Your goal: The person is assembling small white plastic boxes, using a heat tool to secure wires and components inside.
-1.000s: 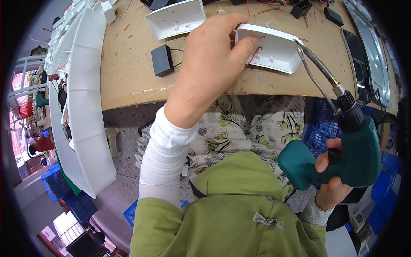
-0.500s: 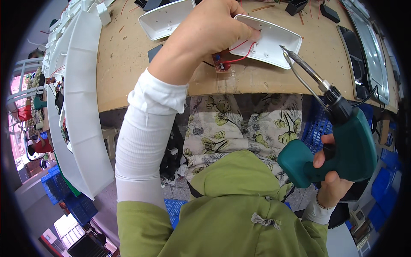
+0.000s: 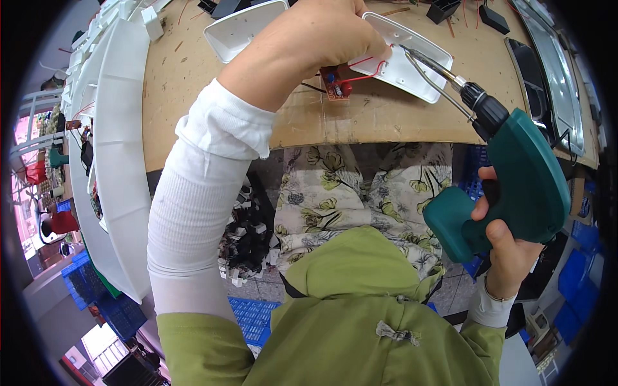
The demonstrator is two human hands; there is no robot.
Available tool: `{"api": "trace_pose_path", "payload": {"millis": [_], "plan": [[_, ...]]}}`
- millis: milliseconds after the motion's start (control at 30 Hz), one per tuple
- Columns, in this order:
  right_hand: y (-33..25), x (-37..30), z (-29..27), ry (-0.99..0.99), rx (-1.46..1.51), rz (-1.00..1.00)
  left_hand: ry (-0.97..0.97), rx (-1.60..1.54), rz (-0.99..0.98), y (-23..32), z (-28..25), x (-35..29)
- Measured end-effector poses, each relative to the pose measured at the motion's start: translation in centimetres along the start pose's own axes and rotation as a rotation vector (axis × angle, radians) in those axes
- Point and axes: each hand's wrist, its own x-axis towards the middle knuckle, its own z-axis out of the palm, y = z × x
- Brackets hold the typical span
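Observation:
A white plastic shell (image 3: pixel 421 56) lies tilted at the far side of the table. My left hand (image 3: pixel 341 32) is closed at its left end, one fingertip inside the shell beside a red wire (image 3: pixel 367 78); the other fingers are partly hidden. Just below that hand, a small circuit board (image 3: pixel 336 85) with blue and red parts is joined to red wires and a dark one. In my right hand (image 3: pixel 505 248) is a green soldering gun (image 3: pixel 531 174), gripped by its handle. Its metal tip and thin curved tube reach into the shell, close to the left fingertip.
Another white shell (image 3: pixel 225 35) lies to the left of my left hand. Black boxes (image 3: pixel 443 9) and scattered wires are at the back. Glossy dark panels (image 3: pixel 524 74) line the right side, and a long white ledge (image 3: pixel 116 128) the left. Blue crates (image 3: pixel 251 318) stand below.
The soldering gun has moved up and left, bringing its tip close to my left fingertip inside the shell. My left forearm has shifted left, and the circuit board has moved slightly right.

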Motion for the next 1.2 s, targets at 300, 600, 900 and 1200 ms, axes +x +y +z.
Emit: {"api": "trace_pose_path", "payload": {"millis": [300,600,900,1200], "plan": [[-0.67,0.52,0.38,-0.024,-0.081,0.035,-0.003,0.039,-0.046,0.32,-0.09,-0.07],[-0.76,0.49,0.31,-0.019,-0.119,0.027,0.003,0.059,0.010,0.17,-0.18,-0.15],[-0.91,0.48,0.57,-0.015,-0.265,0.002,-0.019,0.053,-0.026,0.45,-0.26,-0.23],[-1.06,0.20,0.62,0.002,-0.268,0.006,0.007,0.091,-0.006,0.48,-0.22,-0.24]]}}
